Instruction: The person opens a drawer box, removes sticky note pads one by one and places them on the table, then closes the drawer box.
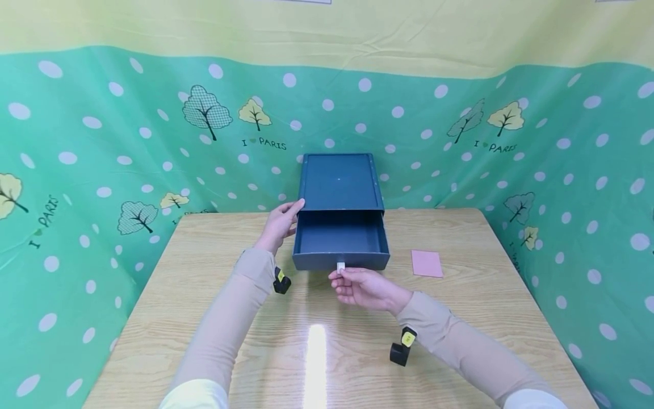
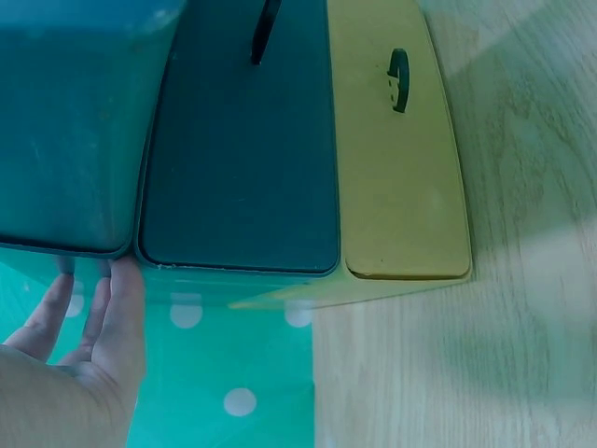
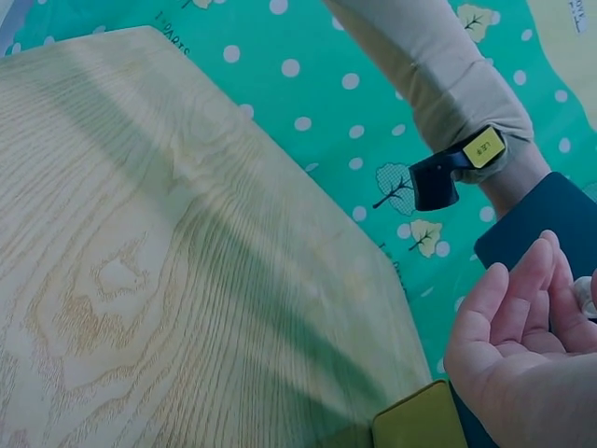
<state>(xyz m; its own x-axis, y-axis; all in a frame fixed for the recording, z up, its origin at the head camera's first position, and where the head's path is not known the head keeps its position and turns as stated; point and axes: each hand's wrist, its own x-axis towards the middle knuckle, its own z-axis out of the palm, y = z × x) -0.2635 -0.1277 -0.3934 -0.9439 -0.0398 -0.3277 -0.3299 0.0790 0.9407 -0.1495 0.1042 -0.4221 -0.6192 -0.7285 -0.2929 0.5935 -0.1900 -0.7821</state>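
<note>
Your right hand (image 1: 365, 289) is pinching the white knob (image 1: 340, 266), drawer (image 1: 317, 262) just ahead; left hand (image 1: 281, 223), straight-fingered, on the cabinet's (image 1: 339, 182) left side.

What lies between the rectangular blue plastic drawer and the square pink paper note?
Head view: only bare wood-grain tabletop shows between the drawer and the note.

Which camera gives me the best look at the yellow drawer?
The left wrist view: the yellow drawer shows most of its front there, dark handle included. The right wrist view catches just a yellow corner at its bottom edge, and the head view doesn't show it.
</note>
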